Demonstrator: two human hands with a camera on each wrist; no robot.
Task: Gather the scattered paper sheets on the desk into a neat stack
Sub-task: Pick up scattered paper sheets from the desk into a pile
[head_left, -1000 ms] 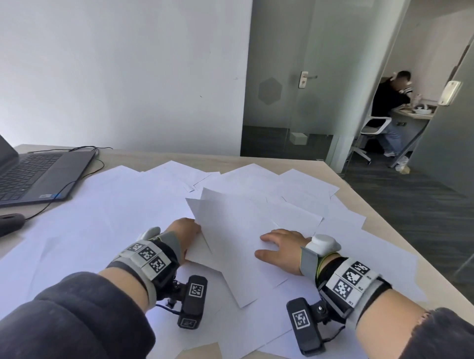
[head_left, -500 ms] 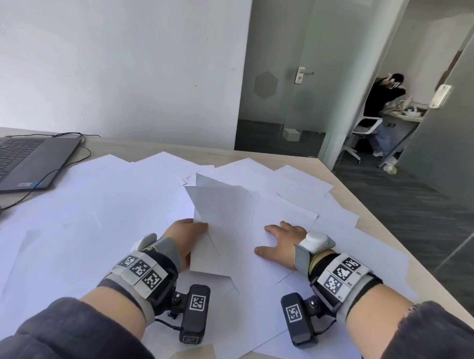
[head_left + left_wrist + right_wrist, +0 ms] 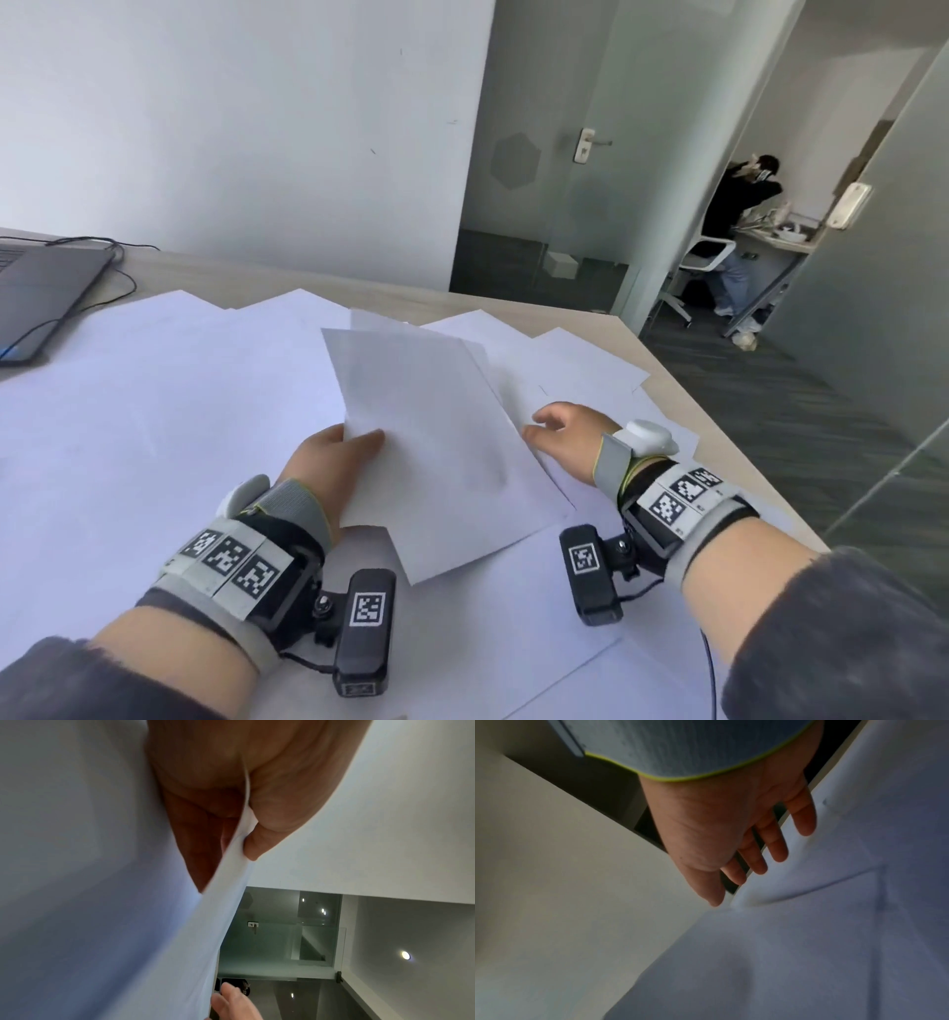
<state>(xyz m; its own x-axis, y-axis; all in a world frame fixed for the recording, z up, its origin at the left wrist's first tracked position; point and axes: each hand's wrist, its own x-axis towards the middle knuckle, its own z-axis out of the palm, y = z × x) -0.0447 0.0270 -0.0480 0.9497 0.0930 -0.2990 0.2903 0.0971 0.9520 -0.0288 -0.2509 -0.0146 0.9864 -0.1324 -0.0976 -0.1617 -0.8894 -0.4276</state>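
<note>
Many white paper sheets (image 3: 169,411) lie scattered and overlapping across the desk. My left hand (image 3: 339,457) pinches a small bundle of sheets (image 3: 436,437) by its left edge, thumb on top, and holds it lifted and tilted above the rest. In the left wrist view the thumb (image 3: 267,833) presses the sheet edge (image 3: 231,866) against the fingers. My right hand (image 3: 565,437) hovers just right of the held bundle, fingers straight and spread (image 3: 777,850), over the flat sheets (image 3: 808,943), holding nothing.
A dark laptop (image 3: 41,293) with cables sits at the desk's far left. The desk's right edge (image 3: 719,421) runs diagonally close to my right hand. Beyond it are a glass door (image 3: 554,180) and a seated person (image 3: 734,216) in another room.
My left hand has lifted the sheets off the desk and tilted them up. My right hand came off the sheet it was pressing and moved right.
</note>
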